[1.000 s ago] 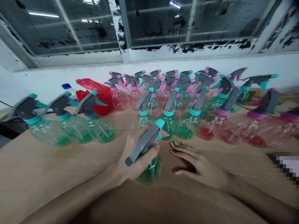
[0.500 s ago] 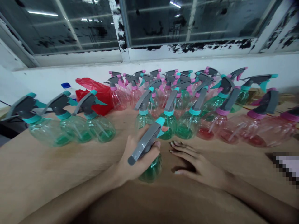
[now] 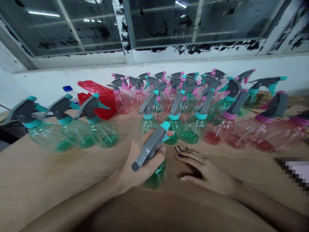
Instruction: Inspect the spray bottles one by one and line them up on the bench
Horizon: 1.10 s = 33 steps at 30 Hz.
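Note:
My left hand is wrapped around the neck of a green spray bottle, which stands on the table in front of me. The bottle has a grey trigger head with a teal nozzle tip, pointing away and to the right. My hand hides its collar. My right hand rests on the tabletop to the right of the bottle, fingers stretched out and holding nothing. Just beyond both hands, a row of spray bottles includes a green one with a teal collar and a pink one.
Several more green spray bottles line the left side. Behind the front row, pink and green bottles crowd against the wall. A red plastic bag and a blue-capped bottle sit at back left. The wooden table lies under everything.

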Tool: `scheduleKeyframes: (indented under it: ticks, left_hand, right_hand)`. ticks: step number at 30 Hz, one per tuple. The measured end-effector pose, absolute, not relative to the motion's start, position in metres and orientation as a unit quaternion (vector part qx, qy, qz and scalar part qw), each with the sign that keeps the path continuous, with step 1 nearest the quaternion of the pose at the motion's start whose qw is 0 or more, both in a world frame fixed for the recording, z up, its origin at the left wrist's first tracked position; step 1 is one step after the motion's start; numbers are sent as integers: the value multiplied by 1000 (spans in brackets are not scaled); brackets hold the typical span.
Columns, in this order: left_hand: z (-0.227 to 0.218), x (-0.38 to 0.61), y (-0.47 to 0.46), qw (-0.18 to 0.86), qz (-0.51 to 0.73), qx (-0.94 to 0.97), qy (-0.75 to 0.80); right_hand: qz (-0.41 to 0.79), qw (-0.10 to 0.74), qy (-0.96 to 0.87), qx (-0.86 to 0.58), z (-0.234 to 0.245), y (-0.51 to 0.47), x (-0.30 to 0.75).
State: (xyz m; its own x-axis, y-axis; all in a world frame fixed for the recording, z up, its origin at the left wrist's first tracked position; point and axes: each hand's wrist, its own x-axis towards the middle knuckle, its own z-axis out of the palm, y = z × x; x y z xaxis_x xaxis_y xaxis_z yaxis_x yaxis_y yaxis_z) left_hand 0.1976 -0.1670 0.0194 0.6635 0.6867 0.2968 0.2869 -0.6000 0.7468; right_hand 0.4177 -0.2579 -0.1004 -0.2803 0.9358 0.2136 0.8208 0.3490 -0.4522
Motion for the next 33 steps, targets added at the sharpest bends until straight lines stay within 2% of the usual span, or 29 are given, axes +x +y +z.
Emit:
scheduleKeyframes:
  ticks: [33]
  left_hand:
    - [19, 197, -166, 331, 277, 850, 303]
  right_hand:
    - [133, 226, -787, -559, -99, -258, 417]
